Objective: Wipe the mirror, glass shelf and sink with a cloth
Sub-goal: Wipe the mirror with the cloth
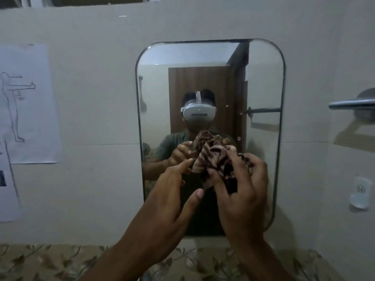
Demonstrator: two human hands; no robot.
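A tall mirror [261, 82] with rounded corners hangs on the pale wall straight ahead. In front of its lower half my right hand [241, 191] grips a bunched brown-and-cream striped cloth [215, 159], fingers curled into the folds. My left hand [172, 189] is just left of the cloth with its fingers extended; the forefinger tip reaches the cloth's left edge. The mirror reflects both hands, the cloth and a person wearing a white headset. The glass shelf and the sink are out of view.
A chrome towel bar [353, 103] sticks out from the wall at the right. Below it is a small white wall fixture [360, 192]. Paper sheets with a figure drawing [26, 102] are stuck to the wall at left. Leaf-patterned tiles [40, 262] run along the bottom.
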